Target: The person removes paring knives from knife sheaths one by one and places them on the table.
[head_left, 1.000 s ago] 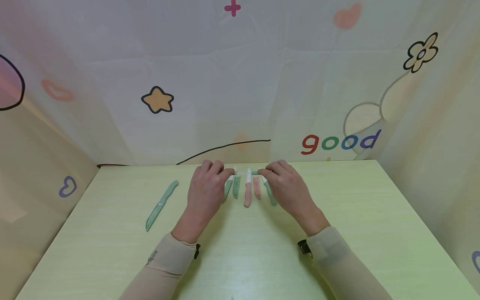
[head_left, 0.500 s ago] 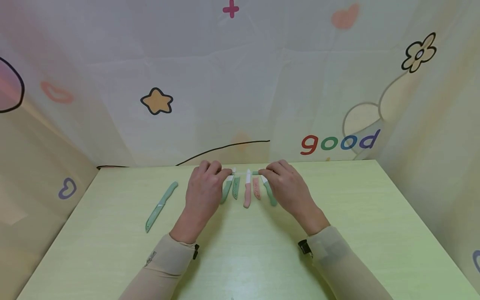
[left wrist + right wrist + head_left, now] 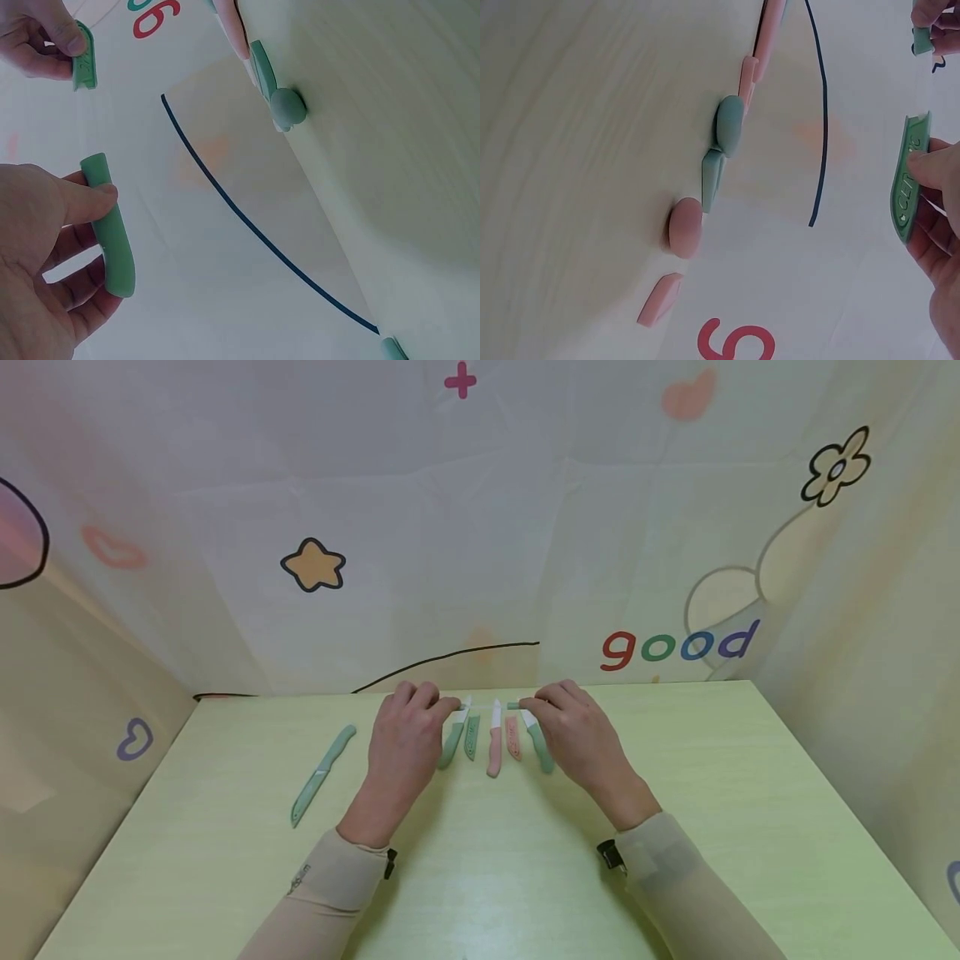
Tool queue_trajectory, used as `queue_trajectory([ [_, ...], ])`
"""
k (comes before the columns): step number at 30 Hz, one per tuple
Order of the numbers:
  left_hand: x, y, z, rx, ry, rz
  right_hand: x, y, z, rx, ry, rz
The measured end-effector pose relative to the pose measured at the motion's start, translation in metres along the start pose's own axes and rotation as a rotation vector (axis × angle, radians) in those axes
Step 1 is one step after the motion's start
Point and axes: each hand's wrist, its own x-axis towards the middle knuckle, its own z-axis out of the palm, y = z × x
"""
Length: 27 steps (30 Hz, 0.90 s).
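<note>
My left hand point(image 3: 407, 735) grips the green handle point(image 3: 111, 232) of a knife between thumb and fingers, above the far part of the table. Its pale blade barely stands out against the white backdrop. Facing it, my right hand point(image 3: 581, 747) pinches a green blade sheath point(image 3: 909, 180) with raised lettering, its open end toward the knife. A gap separates handle and sheath. Below the hands lie a green-handled knife point(image 3: 452, 747) with a white blade, a green sheath point(image 3: 472, 737), a pink-handled knife point(image 3: 495, 750), a pink sheath point(image 3: 513, 739) and another green-handled knife point(image 3: 540, 748).
A green knife in its sheath point(image 3: 322, 775) lies apart on the left of the table point(image 3: 480, 877). The right wrist view also has a pink handle point(image 3: 685, 229) and pink sheath point(image 3: 660, 300), hidden behind my right hand in the head view. A printed curtain point(image 3: 480, 543) backs the table.
My left hand has shifted slightly left with the knife handle. The right hand and sheath have edged slightly right, so the gap between handle and sheath is a little wider.
</note>
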Motion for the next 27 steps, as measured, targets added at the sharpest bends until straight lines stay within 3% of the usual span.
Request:
queue_trajectory([
  [12, 0.0007, -0.0024, -0.0005, -0.013, -0.016, -0.029, -0.0004, 0.0030, -0.0009, 0.006, 0.013, 0.014],
  [21, 0.0003, -0.0056, -0.0004, -0.049, 0.010, -0.058, -0.0008, 0.0023, 0.0004, 0.019, 0.020, 0.037],
  [27, 0.0015, -0.0084, -0.0023, -0.077, 0.003, -0.098, -0.0010, 0.0013, 0.0021, 0.077, 0.037, 0.053],
])
